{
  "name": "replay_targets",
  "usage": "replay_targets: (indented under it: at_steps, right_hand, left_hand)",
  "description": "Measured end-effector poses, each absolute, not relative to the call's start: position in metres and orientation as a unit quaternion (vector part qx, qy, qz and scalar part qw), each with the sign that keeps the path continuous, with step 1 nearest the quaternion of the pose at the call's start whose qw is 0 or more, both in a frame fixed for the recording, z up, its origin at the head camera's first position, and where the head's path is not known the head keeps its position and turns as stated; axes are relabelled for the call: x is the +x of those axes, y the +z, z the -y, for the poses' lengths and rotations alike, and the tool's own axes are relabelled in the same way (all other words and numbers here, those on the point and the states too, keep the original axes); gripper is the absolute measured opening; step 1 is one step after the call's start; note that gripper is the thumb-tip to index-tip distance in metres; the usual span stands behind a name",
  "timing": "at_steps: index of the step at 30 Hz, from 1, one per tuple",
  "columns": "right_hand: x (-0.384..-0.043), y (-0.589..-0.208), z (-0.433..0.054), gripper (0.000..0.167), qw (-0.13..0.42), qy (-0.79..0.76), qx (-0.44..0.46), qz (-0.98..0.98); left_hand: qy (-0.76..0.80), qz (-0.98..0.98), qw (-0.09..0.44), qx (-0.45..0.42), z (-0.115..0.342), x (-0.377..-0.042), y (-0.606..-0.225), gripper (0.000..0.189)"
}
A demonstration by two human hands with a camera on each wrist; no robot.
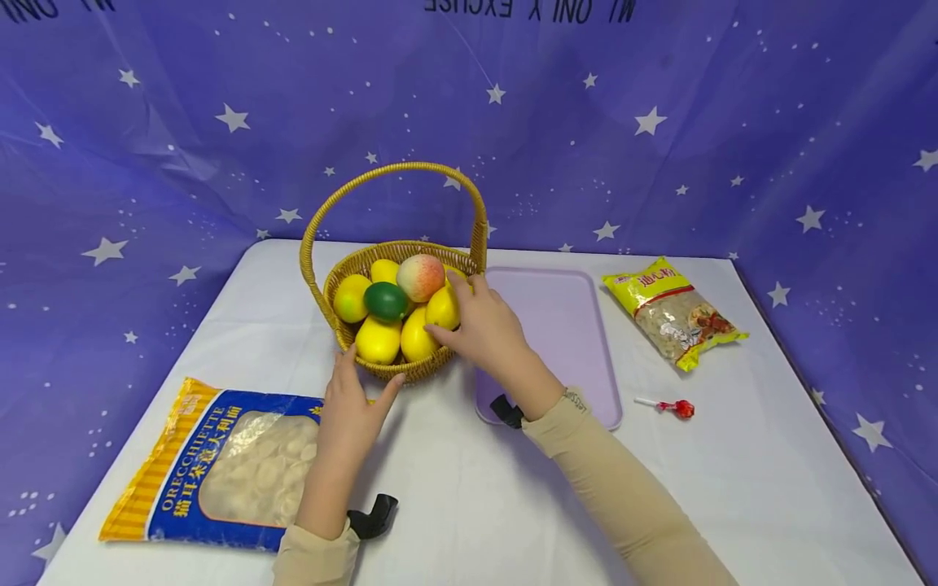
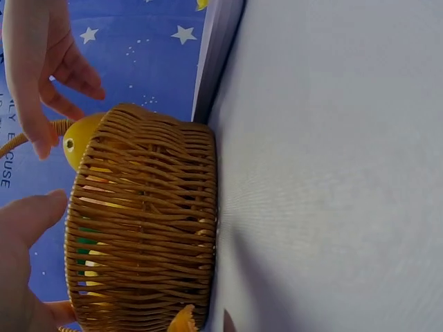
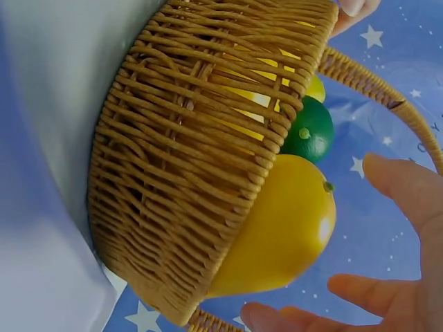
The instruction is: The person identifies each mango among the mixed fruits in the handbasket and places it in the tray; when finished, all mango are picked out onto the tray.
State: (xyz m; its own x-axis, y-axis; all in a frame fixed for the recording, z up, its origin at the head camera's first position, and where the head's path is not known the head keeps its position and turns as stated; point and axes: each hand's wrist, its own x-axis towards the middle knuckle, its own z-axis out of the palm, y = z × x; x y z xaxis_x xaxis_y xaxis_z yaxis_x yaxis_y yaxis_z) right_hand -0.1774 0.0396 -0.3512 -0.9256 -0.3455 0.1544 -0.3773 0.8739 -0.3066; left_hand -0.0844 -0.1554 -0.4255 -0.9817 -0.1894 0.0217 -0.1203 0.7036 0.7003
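Note:
A woven wicker basket (image 1: 410, 370) with a tall arched handle stands toward the back of the table. It holds several yellow fruits (image 1: 378, 340), a green lime-like fruit (image 1: 386, 302) and a pale peach (image 1: 421, 278) with a red blush. My left hand (image 1: 352, 415) is at the basket's front left rim, thumb and fingers spread. Over the right side, my right hand (image 1: 487, 325) reaches around a yellow fruit (image 1: 443, 309). In the right wrist view, its fingers (image 3: 367, 294) are spread and apart from the large yellow fruit (image 3: 277, 228).
A blue and orange bag of orecchiette pasta (image 1: 256, 464) lies at the front left, partly under my left forearm. Right of the basket is a lilac tray (image 1: 550, 325). Farther right are a yellow food packet (image 1: 674, 313) and a red lollipop (image 1: 683, 408). A purple starry cloth hangs behind.

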Motion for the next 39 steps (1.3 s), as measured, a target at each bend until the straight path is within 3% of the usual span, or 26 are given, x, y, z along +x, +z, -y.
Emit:
replay_targets:
  at_steps: [8, 18, 25, 32, 39]
  right_hand:
    - [-0.183, -0.355, -0.034, 0.083, 0.039, 0.159, 0.183, 0.969]
    - [-0.188, -0.363, -0.031, 0.068, 0.043, 0.166, 0.185, 0.968]
    - [-0.192, -0.362, -0.033, 0.067, 0.028, 0.185, 0.169, 0.968]
    - [-0.184, -0.348, -0.05, 0.067, 0.012, 0.274, 0.148, 0.95]
    - [-0.164, -0.325, -0.084, 0.067, 0.041, 0.392, 0.129, 0.91]
  left_hand:
    - [-0.394, 0.913, 0.066, 0.08, 0.151, -0.088, -0.428, 0.083]
    - [-0.418, 0.901, 0.051, 0.098, 0.15, -0.089, -0.433, 0.077]
    - [-0.478, 0.872, 0.041, 0.103, 0.15, -0.091, -0.434, 0.075]
    - [-0.492, 0.862, 0.042, 0.11, 0.15, -0.093, -0.437, 0.08]
    - [-0.481, 0.867, 0.049, 0.118, 0.153, -0.088, -0.436, 0.079]
